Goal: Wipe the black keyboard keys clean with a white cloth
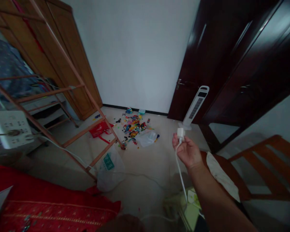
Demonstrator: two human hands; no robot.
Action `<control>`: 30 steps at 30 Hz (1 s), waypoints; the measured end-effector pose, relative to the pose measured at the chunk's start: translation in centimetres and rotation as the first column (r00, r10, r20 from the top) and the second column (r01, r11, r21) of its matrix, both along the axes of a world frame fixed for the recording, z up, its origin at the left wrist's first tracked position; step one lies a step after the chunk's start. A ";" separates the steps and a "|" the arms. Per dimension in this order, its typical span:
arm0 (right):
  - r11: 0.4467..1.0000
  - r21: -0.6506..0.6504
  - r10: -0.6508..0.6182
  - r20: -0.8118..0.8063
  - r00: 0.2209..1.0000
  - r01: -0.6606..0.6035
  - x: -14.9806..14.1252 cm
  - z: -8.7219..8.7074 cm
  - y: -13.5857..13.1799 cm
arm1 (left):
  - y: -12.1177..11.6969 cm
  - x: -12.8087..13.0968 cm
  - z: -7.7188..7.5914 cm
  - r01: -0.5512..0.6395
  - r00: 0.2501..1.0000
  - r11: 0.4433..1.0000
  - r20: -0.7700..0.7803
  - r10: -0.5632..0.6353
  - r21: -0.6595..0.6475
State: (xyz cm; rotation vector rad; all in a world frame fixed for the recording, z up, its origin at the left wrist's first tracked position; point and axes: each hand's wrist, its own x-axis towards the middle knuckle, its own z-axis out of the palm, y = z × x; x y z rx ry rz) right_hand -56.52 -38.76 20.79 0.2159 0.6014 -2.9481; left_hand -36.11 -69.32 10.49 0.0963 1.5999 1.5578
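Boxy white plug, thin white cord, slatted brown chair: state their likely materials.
Boxy white plug: probably hard plastic, smooth, squarish edges. Thin white cord: likely soft plastic, smooth, gently curving. Slatted brown chair: apparently wood, dull finish, from its flat brown surfaces.

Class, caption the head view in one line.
Right hand holding a white corded plug, with toys scattered on the floor.

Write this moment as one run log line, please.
right hand: holding boxy white plug | white cable: hanging from plug | white tower fan: standing beyond hand

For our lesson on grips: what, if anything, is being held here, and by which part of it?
The right hand holds a white plug by its lower end, near where the white cable comes out.
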 end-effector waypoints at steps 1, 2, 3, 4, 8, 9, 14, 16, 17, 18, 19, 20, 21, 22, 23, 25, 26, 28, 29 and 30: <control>1.000 -0.001 -0.002 -0.010 1.000 0.002 -0.1 1.1 1.4 | -0.7 -0.1 0.0 -0.030 1.000 1.000 0.010 0.030 -0.009; 1.000 0.008 -0.014 -0.031 0.999 0.014 0.0 1.9 2.7 | -1.4 -0.4 0.0 -0.071 0.997 0.997 0.020 0.071 -0.018; 0.999 0.024 -0.047 -0.056 0.997 0.049 0.0 2.4 3.8 | -1.9 -0.7 0.1 -0.127 0.991 0.991 0.032 0.128 -0.028; 0.998 0.041 -0.043 -0.073 0.996 0.046 0.1 2.7 4.8 | -2.4 -1.1 0.2 -0.185 0.981 0.982 0.053 0.187 -0.040; 0.993 0.115 0.035 -0.118 0.992 -0.021 0.3 2.5 7.0 | -3.2 -4.3 1.4 -0.184 0.979 0.982 0.081 0.187 -0.043; 0.990 0.138 0.042 -0.115 0.992 -0.026 0.3 2.2 7.3 | -3.2 -5.4 1.8 -0.169 0.981 0.984 0.088 0.173 -0.050; 0.954 0.300 -0.009 -0.020 1.000 0.014 -0.4 0.4 9.5 | -2.2 -13.1 4.2 -0.200 0.975 0.963 0.060 0.214 -0.180; 0.935 0.355 -0.012 0.030 0.999 0.000 -1.0 -0.4 10.6 | -1.6 -16.5 5.0 -0.197 0.980 0.965 0.005 0.201 -0.174; 0.925 0.379 -0.026 0.037 0.999 0.010 -1.4 -0.7 11.2 | -1.2 -18.2 5.4 -0.194 0.981 0.968 -0.033 0.191 -0.161; 0.917 0.397 -0.049 0.036 0.998 0.031 -1.9 -1.0 11.8 | -0.8 -19.8 5.6 -0.194 0.980 0.969 -0.072 0.185 -0.153; 0.910 0.411 -0.071 0.034 0.997 0.051 -2.3 -1.2 12.3 | -0.3 -21.4 5.8 -0.200 0.977 0.968 -0.112 0.184 -0.154; 0.902 0.426 -0.095 0.030 0.995 0.073 -2.8 -1.3 12.9 | 0.3 -23.0 5.9 -0.209 0.972 0.964 -0.146 0.186 -0.162; 0.893 0.441 -0.116 0.029 0.993 0.091 -3.3 -1.4 13.4 | 1.0 -24.4 5.9 -0.223 0.966 0.959 -0.171 0.193 -0.177; 0.883 0.459 -0.130 0.031 0.991 0.101 -3.8 -1.3 14.0 | 1.8 -25.9 5.7 -0.244 0.960 0.949 -0.185 0.208 -0.201; 0.871 0.480 -0.140 0.035 0.990 0.106 -4.3 -1.2 14.5 | 2.6 -27.2 5.5 -0.270 0.954 0.937 -0.197 0.228 -0.221; 0.840 0.531 -0.158 0.046 0.986 0.110 -5.3 -0.8 15.4 | 4.1 -29.8 4.8 -0.332 0.936 0.908 -0.212 0.282 -0.255; 0.824 0.555 -0.169 0.049 0.984 0.114 -5.9 -0.5 15.8 | 4.7 -31.1 4.3 -0.358 0.926 0.894 -0.220 0.305 -0.268; 0.797 0.589 -0.199 0.048 0.979 0.133 -7.3 -0.1 16.5 | 5.6 -33.6 3.2 -0.388 0.915 0.875 -0.237 0.327 -0.290; 0.787 0.599 -0.218 0.047 0.975 0.147 -8.0 0.0 16.9 | 5.9 -34.9 2.7 -0.393 0.911 0.874 -0.252 0.327 -0.285; 0.780 0.605 -0.237 0.046 0.970 0.162 -8.9 0.0 17.3 | 6.0 -36.2 2.1 -0.390 0.907 0.883 -0.274 0.319 -0.261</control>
